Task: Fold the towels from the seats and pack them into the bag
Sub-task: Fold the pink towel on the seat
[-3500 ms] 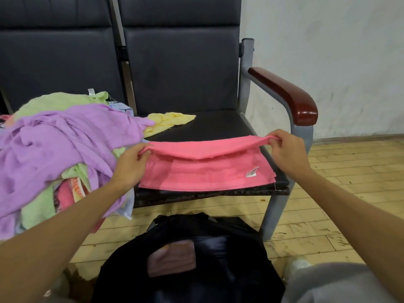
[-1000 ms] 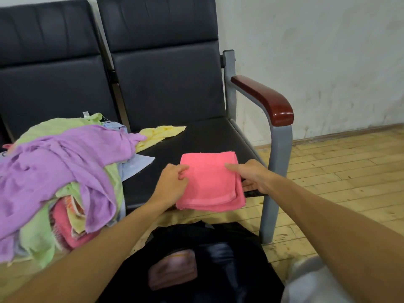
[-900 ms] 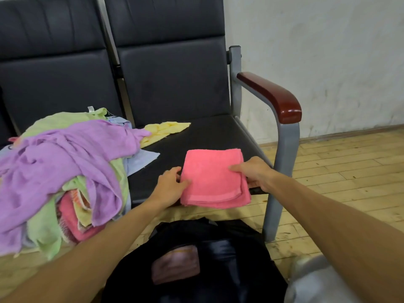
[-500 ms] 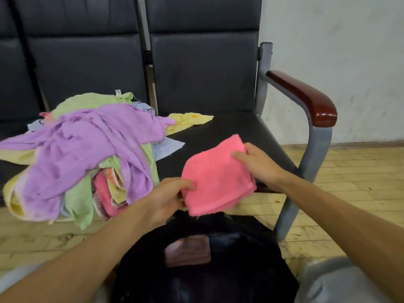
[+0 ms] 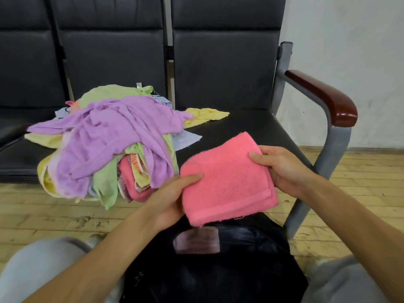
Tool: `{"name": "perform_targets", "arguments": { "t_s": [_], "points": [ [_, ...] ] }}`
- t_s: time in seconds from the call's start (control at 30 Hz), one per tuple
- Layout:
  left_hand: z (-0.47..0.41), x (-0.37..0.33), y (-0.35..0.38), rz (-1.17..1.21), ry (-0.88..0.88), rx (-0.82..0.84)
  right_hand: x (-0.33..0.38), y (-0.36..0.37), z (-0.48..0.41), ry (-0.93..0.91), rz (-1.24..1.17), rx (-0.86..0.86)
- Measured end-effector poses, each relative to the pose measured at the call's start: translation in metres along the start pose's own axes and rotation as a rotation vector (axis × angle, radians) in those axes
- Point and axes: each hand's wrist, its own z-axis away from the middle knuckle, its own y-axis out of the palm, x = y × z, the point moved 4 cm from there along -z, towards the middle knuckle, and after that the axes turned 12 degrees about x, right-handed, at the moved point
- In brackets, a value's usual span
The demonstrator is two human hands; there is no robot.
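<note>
Thumbs flat on top, other fingers curled underneath and mostly hidden. Left hand pinching left edge of folded pink towel; right hand pinching right edge. Towel folded to a thick square, hemmed border toward the wearer, held tilted in the air in front of right-hand seat, near edge hanging over open mouth of black bag. Contact between far corner and seat front: cannot tell. Bag low between grey-clad knees, on wooden floor. Inside bag opening: pinkish patch, too blurred to identify. Left of pink towel, apart from it: pile of unfolded towels heaped on the neighbouring seat and spilling over its front edge. Purple towel on top; green, pale yellow and a pink striped one beneath. Yellow towel trailing from the pile onto the right-hand seat, well behind the pink towel. Red-brown wooden armrest on grey metal frame at far right; pale wall behind.
</note>
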Motion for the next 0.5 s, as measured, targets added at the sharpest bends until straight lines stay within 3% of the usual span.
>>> {"name": "perform_targets", "arguments": {
  "t_s": [0.23, 0.5],
  "points": [
    [0.005, -0.021, 0.002, -0.048, 0.194, -0.012, -0.024, -0.006, 0.009, 0.145, -0.023, 0.024],
    [-0.002, -0.024, -0.002, -0.065, 0.222, 0.049, -0.026, -0.008, 0.009, 0.056, -0.273, 0.110]
  ]
}}
